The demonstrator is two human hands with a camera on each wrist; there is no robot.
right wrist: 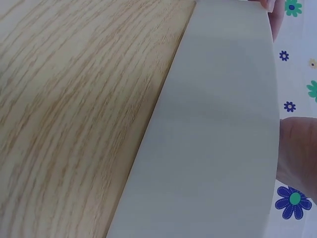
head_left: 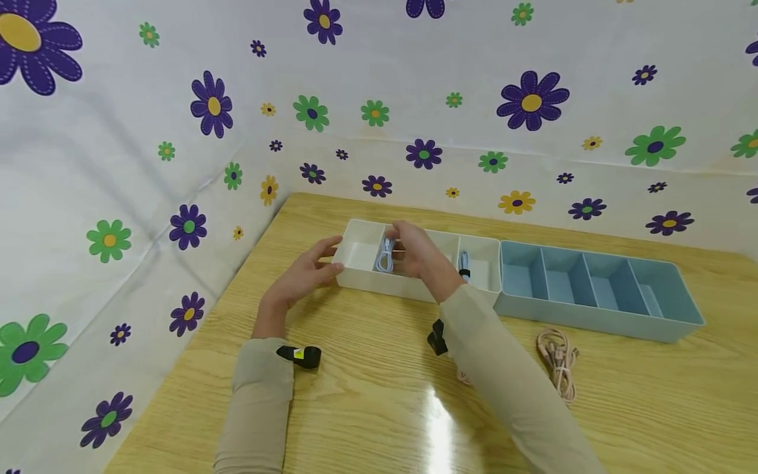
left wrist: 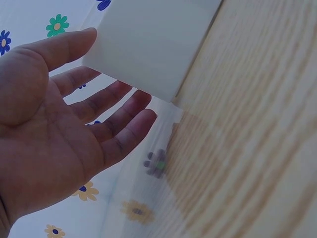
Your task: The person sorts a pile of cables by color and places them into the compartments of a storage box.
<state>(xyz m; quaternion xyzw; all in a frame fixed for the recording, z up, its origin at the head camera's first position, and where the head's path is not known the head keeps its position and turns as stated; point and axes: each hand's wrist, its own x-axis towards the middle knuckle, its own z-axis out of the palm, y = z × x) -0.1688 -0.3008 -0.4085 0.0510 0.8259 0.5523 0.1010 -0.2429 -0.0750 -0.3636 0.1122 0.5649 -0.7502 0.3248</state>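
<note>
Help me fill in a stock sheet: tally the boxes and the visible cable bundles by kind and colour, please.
White box: 1
Blue box: 1
Blue cable bundles: 2
Pink cable bundles: 2, one mostly hidden by the right sleeve
Total: 6 visible

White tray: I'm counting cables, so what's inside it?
A blue cable by the right hand, another cable in the rightmost compartment. The hand hides much of the space between; contents there unclear.

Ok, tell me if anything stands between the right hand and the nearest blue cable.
Nothing visible does: the right hand sits close beside that blue cable in the white box, with nothing showing between them.
</note>
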